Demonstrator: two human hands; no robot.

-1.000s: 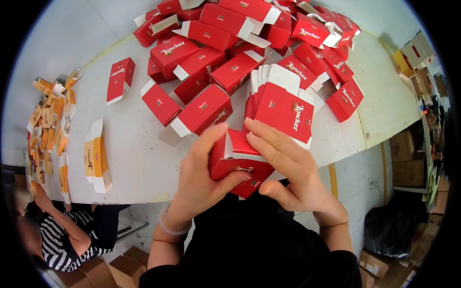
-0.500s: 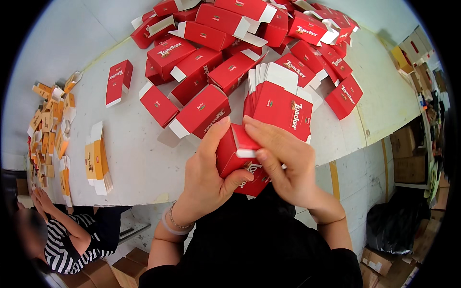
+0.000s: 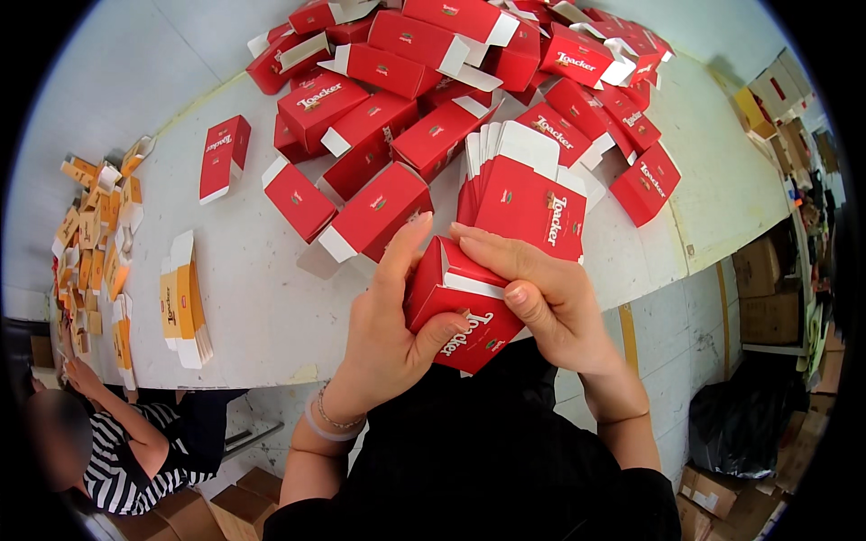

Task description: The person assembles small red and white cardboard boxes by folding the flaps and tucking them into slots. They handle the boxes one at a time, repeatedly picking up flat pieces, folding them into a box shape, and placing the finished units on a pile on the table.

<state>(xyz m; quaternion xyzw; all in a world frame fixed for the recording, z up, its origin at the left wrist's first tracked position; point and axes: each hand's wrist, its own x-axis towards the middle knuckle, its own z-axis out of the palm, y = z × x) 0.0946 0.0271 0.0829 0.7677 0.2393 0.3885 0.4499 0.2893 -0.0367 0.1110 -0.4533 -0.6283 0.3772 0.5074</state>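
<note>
Carton (image 3: 492, 335) near the red flat-carton stack (image 3: 526, 203): your left hand (image 3: 383, 320) grips it, right hand (image 3: 552, 290) fingers press its lid (image 3: 457, 262), so tuck evenly.

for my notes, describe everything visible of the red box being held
The red box looks like thin card, white lettering on one face, a white strip beside its red upper flap. Tilted, it is held near the table edge: left hand gripping its side, thumb on the lettered face; right hand partly covering the flap.
</note>
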